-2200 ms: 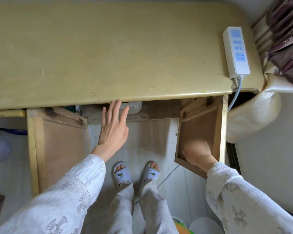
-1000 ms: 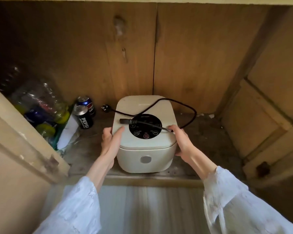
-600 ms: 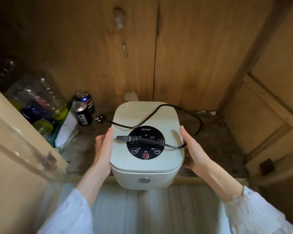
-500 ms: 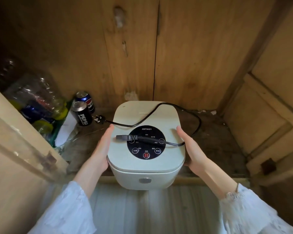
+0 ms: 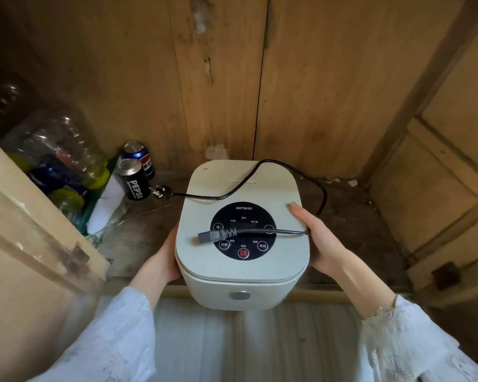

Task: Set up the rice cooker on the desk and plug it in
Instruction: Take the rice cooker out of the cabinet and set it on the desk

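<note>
A cream rice cooker (image 5: 240,188) with a round black control panel is at the front edge of the wooden cupboard shelf (image 5: 356,221), its front overhanging the edge. My left hand (image 5: 163,260) holds its left side, fingers hidden behind the body. My right hand (image 5: 318,241) grips its right side with the thumb on the lid. A loose black power cord (image 5: 322,194) lies over the lid. The cord's appliance connector (image 5: 209,236) rests on the panel, and its wall plug (image 5: 160,192) hangs off to the left by the cans. The desk top is out of view.
Two Pepsi cans (image 5: 134,179) stand left of the cooker, beside a heap of plastic bottles (image 5: 53,144). Open cupboard doors flank the opening at left (image 5: 25,216) and right (image 5: 453,202). Wooden back panels close the cupboard behind.
My view dropped from the desk top into the cupboard. Both hands took the cooker by its sides and drew it forward to the shelf's front edge, with the cord riding on the lid.
</note>
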Demonstrator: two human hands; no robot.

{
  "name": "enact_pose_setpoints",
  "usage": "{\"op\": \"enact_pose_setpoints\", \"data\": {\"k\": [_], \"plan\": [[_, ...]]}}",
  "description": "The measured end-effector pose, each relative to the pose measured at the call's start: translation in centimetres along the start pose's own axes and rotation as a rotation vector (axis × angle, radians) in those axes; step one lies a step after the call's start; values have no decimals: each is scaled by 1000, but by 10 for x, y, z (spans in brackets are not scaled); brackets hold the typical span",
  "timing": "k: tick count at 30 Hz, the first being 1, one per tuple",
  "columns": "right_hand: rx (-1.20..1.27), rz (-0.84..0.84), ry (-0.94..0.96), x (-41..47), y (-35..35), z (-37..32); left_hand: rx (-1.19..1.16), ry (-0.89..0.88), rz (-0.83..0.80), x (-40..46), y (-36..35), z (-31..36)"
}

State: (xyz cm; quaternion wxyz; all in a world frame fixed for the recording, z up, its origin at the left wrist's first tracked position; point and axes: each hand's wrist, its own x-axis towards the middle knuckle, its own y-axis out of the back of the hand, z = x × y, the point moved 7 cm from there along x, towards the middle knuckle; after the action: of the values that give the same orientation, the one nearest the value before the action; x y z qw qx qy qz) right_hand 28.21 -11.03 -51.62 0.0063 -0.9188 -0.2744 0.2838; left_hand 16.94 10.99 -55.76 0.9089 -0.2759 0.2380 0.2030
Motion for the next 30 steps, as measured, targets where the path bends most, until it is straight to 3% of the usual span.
{"op": "enact_pose_setpoints", "data": {"k": [12,21,30], "plan": [[-76,161,16,-9,29,-23,12,103,-34,6,-7,-2],[-210,384,-84,-8,52,-30,109,105,135,-12,-26,2],[-205,387,-285,-91,34,7,67,215,376,-125,-31,-4]]}}
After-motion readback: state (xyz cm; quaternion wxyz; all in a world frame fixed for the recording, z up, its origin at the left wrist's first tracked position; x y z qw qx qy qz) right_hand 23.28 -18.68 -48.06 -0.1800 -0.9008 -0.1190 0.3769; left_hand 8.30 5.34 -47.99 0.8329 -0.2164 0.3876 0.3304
